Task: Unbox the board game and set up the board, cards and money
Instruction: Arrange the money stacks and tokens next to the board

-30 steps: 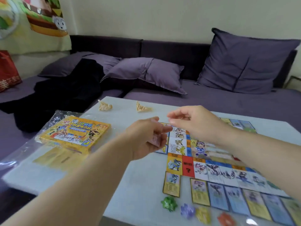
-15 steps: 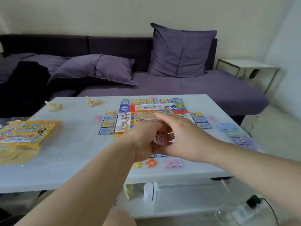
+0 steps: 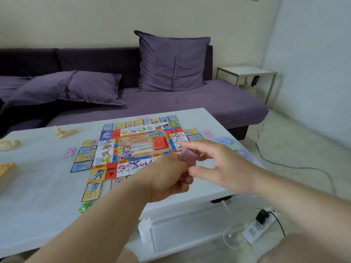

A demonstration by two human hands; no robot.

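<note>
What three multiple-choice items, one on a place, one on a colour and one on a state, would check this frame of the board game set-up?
1. Where does the red card deck lie?
A. on the sofa
B. in the middle of the board
C. on the floor

2. What colour is the upright cushion?
A. green
B. white
C. purple

3. How is the right hand?
A. open, fingers spread
B. closed in a fist
C. curled round a pen

Answers:
1 B: the deck sits on the board's central picture area.
2 C: its fabric is plainly purple.
3 A: its fingers are straight and apart and hold nothing. It is beside the left hand, which grips pink notes.
</note>
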